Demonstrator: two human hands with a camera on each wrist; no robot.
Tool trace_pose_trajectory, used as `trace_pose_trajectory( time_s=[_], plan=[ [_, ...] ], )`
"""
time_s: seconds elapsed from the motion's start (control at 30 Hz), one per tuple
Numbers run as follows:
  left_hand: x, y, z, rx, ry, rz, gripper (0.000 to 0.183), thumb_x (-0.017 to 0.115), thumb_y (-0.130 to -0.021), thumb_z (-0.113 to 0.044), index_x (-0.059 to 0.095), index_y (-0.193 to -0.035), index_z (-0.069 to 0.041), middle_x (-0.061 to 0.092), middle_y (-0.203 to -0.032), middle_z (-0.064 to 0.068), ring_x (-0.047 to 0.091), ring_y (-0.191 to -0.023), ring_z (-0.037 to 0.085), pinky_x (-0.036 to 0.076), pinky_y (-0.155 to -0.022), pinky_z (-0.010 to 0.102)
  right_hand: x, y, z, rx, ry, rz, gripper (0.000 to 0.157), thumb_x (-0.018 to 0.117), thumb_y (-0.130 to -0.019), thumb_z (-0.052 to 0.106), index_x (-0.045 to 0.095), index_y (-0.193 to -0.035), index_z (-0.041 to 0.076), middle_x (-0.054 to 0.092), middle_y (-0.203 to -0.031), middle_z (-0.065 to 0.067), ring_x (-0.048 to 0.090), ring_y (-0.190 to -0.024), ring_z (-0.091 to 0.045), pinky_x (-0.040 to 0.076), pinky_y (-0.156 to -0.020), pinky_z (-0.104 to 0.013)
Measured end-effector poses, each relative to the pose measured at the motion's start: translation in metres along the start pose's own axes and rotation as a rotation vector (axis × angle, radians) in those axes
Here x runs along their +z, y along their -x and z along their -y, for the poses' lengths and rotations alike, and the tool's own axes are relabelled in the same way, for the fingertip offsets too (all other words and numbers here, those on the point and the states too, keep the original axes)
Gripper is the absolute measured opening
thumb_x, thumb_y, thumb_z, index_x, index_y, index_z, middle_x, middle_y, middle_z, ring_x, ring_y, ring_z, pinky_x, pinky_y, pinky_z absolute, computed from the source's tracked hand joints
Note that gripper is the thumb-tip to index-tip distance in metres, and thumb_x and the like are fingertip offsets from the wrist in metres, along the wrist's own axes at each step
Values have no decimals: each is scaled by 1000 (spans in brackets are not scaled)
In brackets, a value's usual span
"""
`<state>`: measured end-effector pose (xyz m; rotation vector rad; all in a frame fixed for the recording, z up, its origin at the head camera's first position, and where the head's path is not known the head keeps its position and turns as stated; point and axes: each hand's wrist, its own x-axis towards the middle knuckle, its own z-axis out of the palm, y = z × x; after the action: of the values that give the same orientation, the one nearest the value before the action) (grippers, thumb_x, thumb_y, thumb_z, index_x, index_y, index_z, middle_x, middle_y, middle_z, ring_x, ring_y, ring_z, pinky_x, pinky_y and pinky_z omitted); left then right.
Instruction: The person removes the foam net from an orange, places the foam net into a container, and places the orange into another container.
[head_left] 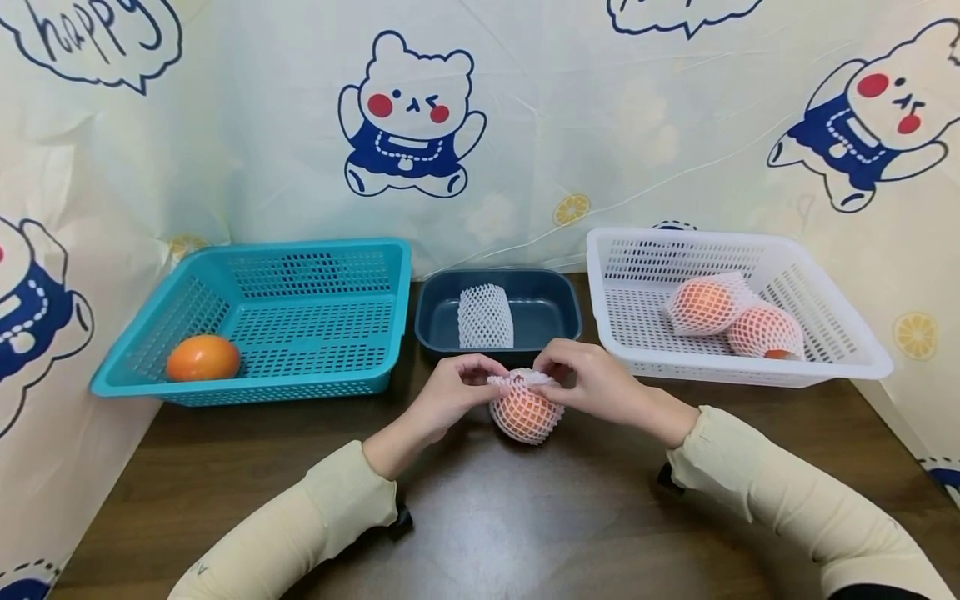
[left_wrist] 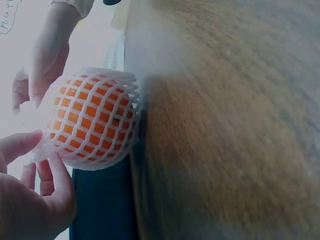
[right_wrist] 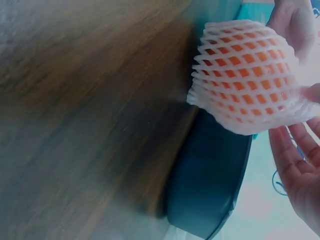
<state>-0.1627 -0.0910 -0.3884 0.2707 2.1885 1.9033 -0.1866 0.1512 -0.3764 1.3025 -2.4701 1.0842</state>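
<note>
An orange (head_left: 525,414) in a white foam net sleeve sits at the middle of the table, just in front of the dark blue tray (head_left: 442,346). My left hand (head_left: 455,385) pinches the net's upper rim on the left between thumb and fingers. On the opposite side, my right hand (head_left: 592,379) pinches the same rim. The left wrist view shows the net (left_wrist: 92,120) stretched round the orange, with both hands at its gathered edge. In the right wrist view the netted orange (right_wrist: 250,75) overlaps the tray's side.
A teal basket (head_left: 322,387) at the left holds one bare orange (head_left: 203,358). Inside the dark tray lies a white foam net sleeve (head_left: 486,317). The white basket (head_left: 637,358) at the right holds two netted oranges (head_left: 705,306). A printed cloth (head_left: 525,125) hangs behind.
</note>
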Motion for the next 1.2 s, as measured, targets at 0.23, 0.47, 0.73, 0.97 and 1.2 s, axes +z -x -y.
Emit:
trace_pose_trajectory(
  time_s=[0.23,0.47,0.73,0.97,1.2],
  plan=[
    [1,-2,5,5,-31,19,39,79,-87,-4,69,-123,3,66,-122,14,62,-98,22,54,-77,27,-2,0,-3,100,17,95,42,83,-87,19,72,-124,3,73,-121,-8,71,-104,-23,57,-88,-43],
    [1,-1,7,75,-218,111,48,87,-83,-12,70,-128,-5,63,-130,9,56,-118,25,49,-98,46,-3,-1,-6,35,33,82,30,85,-85,17,79,-112,5,77,-108,-5,73,-99,-18,58,-81,-37],
    [1,0,5,142,-275,71,34,88,-82,-16,78,-114,-7,71,-117,4,61,-112,19,50,-96,40,-5,1,-4,-12,7,51,22,86,-83,9,81,-103,4,78,-101,-5,74,-92,-17,59,-76,-34],
    [3,0,5,113,-285,25,24,87,-84,-16,80,-104,-5,72,-110,4,62,-107,20,51,-92,40,-5,4,-4,-75,35,1,18,84,-81,0,80,-98,3,77,-95,-5,74,-86,-18,59,-72,-33],
    [2,-1,4,144,-323,26,15,84,-86,-13,79,-98,-5,73,-103,3,63,-99,18,52,-90,40,-5,1,-1,-100,51,-2,20,84,-80,-4,80,-97,4,77,-94,-5,73,-85,-17,59,-71,-33]
  ],
)
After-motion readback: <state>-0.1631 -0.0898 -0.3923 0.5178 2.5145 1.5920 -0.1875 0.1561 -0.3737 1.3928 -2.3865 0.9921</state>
